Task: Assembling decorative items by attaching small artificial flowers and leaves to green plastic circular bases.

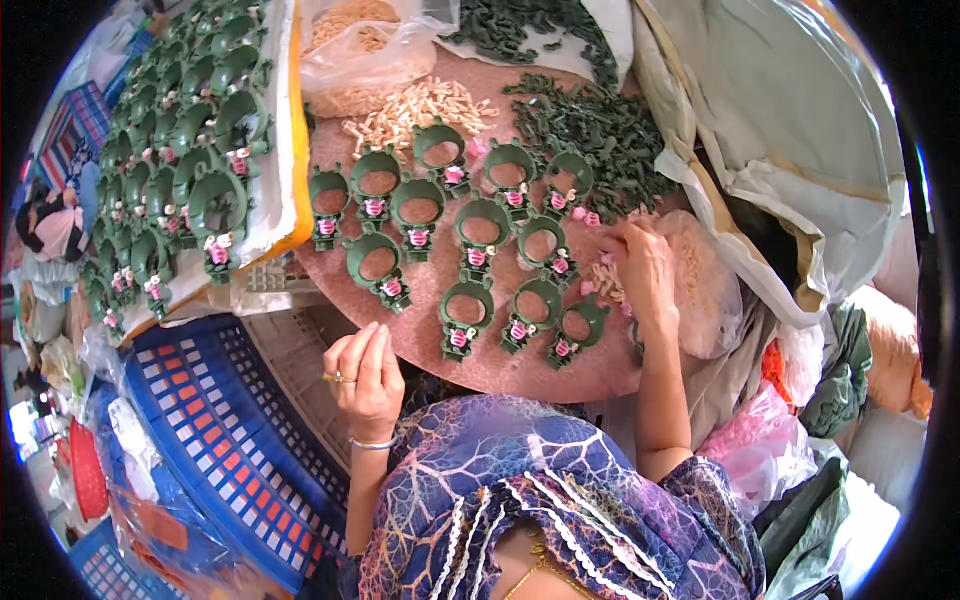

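At the near left edge of a round pinkish table (420, 325), my left hand (365, 378) is raised with its fingertips bunched together; whatever they may hold is hidden. My right hand (645, 265) reaches to the table's right side. Its fingers are drawn together, pointing down at a small heap of beige pieces (606, 278) and pink bits, and I cannot make out anything between them. Several green ring-shaped pieces (437, 133) with small ears lie between the hands. Each has a pink striped decoration (477, 257) and a tiny pale flower at its base.
Behind are a pile of beige pegs (425, 112) and a heap of dark green pieces (600, 135). On the left, a white board with an orange edge (303, 140) carries many green rings. A blue basket (200, 440) stands below it; a white sack (780, 130) rises at right.
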### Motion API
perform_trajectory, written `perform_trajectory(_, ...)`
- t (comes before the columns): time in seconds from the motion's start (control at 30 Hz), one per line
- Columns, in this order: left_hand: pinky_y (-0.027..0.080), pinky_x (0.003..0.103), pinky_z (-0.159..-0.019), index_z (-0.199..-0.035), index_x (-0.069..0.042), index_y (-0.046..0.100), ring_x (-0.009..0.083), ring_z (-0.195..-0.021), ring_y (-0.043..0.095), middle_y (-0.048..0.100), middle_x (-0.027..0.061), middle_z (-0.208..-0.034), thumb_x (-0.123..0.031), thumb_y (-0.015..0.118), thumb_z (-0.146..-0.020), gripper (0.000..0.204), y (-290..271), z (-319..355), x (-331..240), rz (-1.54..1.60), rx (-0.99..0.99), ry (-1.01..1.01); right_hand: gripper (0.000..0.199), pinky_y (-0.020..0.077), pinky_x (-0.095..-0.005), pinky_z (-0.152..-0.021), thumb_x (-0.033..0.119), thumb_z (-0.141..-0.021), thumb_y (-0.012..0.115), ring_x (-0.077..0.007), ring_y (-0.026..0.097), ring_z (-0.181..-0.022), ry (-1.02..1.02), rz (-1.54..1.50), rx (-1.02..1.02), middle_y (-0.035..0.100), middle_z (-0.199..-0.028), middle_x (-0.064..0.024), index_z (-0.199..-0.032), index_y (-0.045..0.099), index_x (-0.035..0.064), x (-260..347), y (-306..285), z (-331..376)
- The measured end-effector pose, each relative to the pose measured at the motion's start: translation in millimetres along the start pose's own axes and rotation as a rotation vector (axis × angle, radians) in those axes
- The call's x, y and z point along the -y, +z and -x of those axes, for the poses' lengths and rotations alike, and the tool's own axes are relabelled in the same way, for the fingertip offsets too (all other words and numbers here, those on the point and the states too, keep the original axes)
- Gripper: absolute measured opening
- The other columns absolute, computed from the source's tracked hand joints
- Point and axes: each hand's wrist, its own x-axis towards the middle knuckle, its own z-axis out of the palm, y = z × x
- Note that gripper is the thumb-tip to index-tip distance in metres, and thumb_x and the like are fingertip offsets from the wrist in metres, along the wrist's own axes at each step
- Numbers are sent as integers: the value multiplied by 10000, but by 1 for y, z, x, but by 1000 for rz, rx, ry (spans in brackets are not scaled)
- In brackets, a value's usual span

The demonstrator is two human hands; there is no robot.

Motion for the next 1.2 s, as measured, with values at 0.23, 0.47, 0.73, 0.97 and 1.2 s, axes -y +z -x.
perform_trajectory(0.23, 526, 347, -786, -1010, -51, 733, 253, -898, 626, 703, 44, -1041, 3, 790, -791, 232, 2, 7, 3, 25, -42, -22, 120, 506, -427, -717, 55, -847, 641, -388, 643, -830, -110, 83, -51, 666, -880, -169, -958, 678, 24, 10, -1, -12)
perform_trajectory(0.47, 514, 343, -771, -1007, -56, 734, 243, -882, 618, 701, 39, -1026, 0, 795, -784, 238, 1, 6, 3, 40, -53, -50, 116, 512, -409, -672, 71, -907, 659, -342, 650, -767, -182, -551, 206, 649, -835, -164, -975, 591, 7, 112, 13, -35)
perform_trajectory(0.73, 511, 338, -773, -1014, -56, 733, 237, -878, 617, 697, 39, -1036, -1, 792, -784, 243, -3, 7, 6, 36, -54, -64, 147, 423, -466, -875, 63, -870, 625, -302, 583, -944, -602, -393, 171, 570, -983, -93, -1016, 642, 68, 136, 44, -62)
perform_trajectory(0.97, 509, 340, -777, -1015, -52, 733, 235, -874, 617, 696, 38, -1035, -2, 787, -785, 241, -1, 9, 9, 39, -53, -66, 182, 401, -414, -872, 56, -841, 671, -267, 596, -932, -697, -240, 165, 587, -984, -68, -1021, 686, 80, 139, 51, -66)
perform_trajectory(1.2, 514, 340, -766, -1005, -49, 733, 238, -872, 617, 695, 38, -1029, 5, 795, -778, 241, 2, 9, 11, 46, -78, -63, 244, 392, -397, -879, 19, -804, 617, -270, 581, -956, -670, -294, 214, 587, -973, -90, -1023, 703, 80, 140, 51, -66)
